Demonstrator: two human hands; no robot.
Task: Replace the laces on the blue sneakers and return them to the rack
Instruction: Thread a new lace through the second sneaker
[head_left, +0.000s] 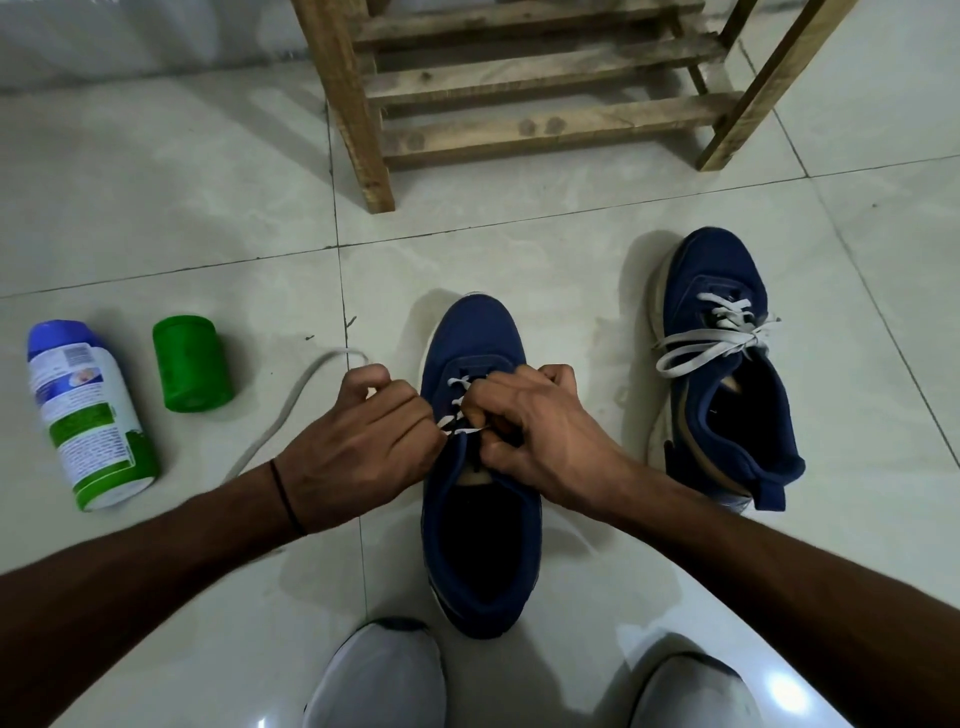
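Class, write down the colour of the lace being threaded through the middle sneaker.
The lace is white, against the navy blue sneaker; the head view shows it best.

I see forearms unsleeved, a thin black wristband (284, 496) on the left wrist, and pale grey clothing (384, 675) at the near edge.

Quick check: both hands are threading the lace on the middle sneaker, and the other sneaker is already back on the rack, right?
Not quite. The left hand and right hand do grip the lace on the middle sneaker, but the head view shows the other sneaker resting on the floor to its right, laced and tied, not on the rack.
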